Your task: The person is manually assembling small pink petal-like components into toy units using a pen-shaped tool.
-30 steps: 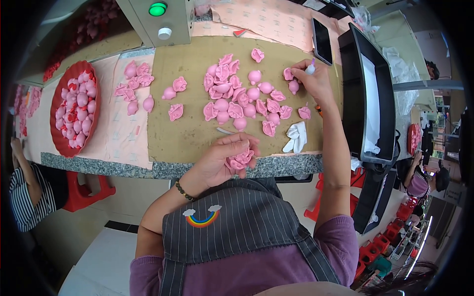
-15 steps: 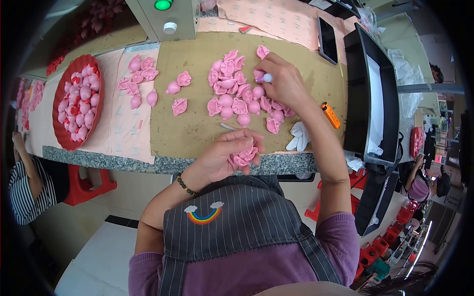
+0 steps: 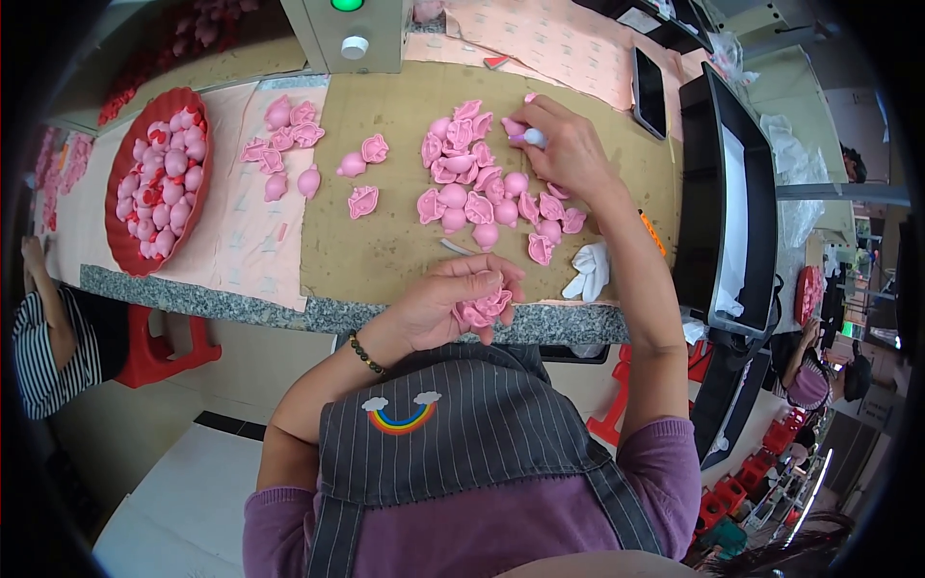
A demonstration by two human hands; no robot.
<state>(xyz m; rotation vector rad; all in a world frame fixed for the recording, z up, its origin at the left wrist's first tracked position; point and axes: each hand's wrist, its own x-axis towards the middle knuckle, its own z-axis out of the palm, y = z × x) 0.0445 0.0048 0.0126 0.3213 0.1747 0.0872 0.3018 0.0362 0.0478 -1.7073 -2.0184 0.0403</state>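
Note:
My left hand (image 3: 438, 303) is cupped at the table's front edge, its fingers curled round several crumpled-looking pink moulded pieces (image 3: 484, 306). Beyond it, my right hand (image 3: 567, 149) reaches over the far right of a pile. A slim purple-and-white pen-like tool (image 3: 533, 138) is held in its fingers. One pink piece (image 3: 514, 126) shows at those fingertips; whether it is gripped or only touched I cannot tell. The pile of pink pieces (image 3: 461, 166), some round and smooth, some hollow with wavy rims, lies on a brown board (image 3: 366, 255).
A red scalloped bowl (image 3: 114, 217) full of pink and red pieces stands left. Loose pink pieces (image 3: 279, 135) lie beside it. On the right are a white finger glove (image 3: 588, 270), an orange cutter (image 3: 653, 231), a phone (image 3: 649, 91) and a black tray (image 3: 696, 193). A grey machine (image 3: 355, 19) stands behind.
The view has shifted slightly, so the table appears further right. My right hand has moved a little over the far pink piece, mostly covering it. My left hand keeps its hold.

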